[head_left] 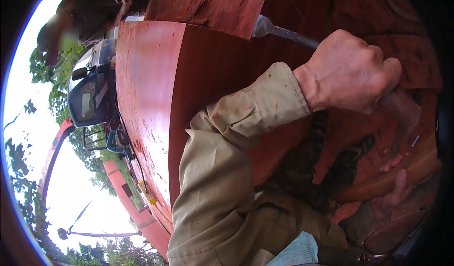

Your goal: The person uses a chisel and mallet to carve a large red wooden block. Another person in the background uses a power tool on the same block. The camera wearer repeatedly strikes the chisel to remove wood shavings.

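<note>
My left hand [352, 72], in a khaki sleeve, makes a fist around a chisel [291, 35]. Its grey blade reaches up and left to the edge of a red-brown timber piece [213, 6]. The handle sticks out on the other side of the fist, toward the lower right. Low at the right, in shadow, my right hand [390, 190] has its fingers round an orange-brown wooden shaft [423, 164]. Both ends of that shaft are unclear. Beside my left forearm runs a large red-brown timber beam [146, 77] with a smooth face and rough patches.
The scene lies sideways. A bent-over person [90, 15] stands past the timber. Beyond are a truck [92, 84], a teal power tool [116, 140], a yellow electrical box [147, 192] and a red lifting arm [52, 157]. My camouflage shoes [357, 152] and a light-blue cloth [300, 252] show below.
</note>
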A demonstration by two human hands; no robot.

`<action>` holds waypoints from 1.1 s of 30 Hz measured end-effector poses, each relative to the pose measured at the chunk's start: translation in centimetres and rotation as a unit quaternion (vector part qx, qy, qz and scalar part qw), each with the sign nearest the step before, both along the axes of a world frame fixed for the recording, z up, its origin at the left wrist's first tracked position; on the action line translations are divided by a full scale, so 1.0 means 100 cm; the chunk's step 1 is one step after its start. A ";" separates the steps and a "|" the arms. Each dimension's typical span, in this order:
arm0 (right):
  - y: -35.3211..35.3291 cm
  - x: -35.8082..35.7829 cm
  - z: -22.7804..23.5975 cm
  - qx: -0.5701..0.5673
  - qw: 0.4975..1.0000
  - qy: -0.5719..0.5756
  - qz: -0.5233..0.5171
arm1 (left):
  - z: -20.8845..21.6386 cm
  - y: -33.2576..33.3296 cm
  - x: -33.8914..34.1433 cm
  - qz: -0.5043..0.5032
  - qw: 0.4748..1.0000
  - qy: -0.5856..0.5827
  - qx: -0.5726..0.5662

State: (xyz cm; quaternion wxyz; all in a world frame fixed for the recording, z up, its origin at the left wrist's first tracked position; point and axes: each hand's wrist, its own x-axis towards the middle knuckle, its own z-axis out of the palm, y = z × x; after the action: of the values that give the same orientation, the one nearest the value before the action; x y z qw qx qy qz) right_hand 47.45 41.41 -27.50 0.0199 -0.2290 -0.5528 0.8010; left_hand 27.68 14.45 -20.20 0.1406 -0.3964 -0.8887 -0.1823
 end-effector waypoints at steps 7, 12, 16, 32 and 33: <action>-0.004 -0.003 0.028 -0.011 0.999 0.029 -0.008 | 0.007 -0.002 0.000 0.005 1.000 -0.020 0.007; -0.009 0.003 0.031 0.063 0.992 0.087 0.072 | 0.010 -0.004 -0.001 0.012 1.000 -0.015 0.018; -0.018 0.009 0.028 0.191 0.967 -0.005 0.172 | 0.014 -0.007 -0.004 0.004 0.998 -0.019 0.052; -0.026 0.008 0.046 0.053 0.996 -0.003 0.065 | 0.019 0.002 0.009 -0.067 0.997 -0.033 -0.025; -0.023 0.009 0.044 0.044 0.998 0.012 0.044 | 0.018 0.007 0.015 -0.084 0.996 -0.013 0.022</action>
State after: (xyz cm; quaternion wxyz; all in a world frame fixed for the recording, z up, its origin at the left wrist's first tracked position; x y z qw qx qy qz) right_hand 48.30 39.07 -23.13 0.0014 -0.1936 -0.5966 0.7788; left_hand 29.15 15.19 -18.45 0.1218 -0.4645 -0.8496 -0.2181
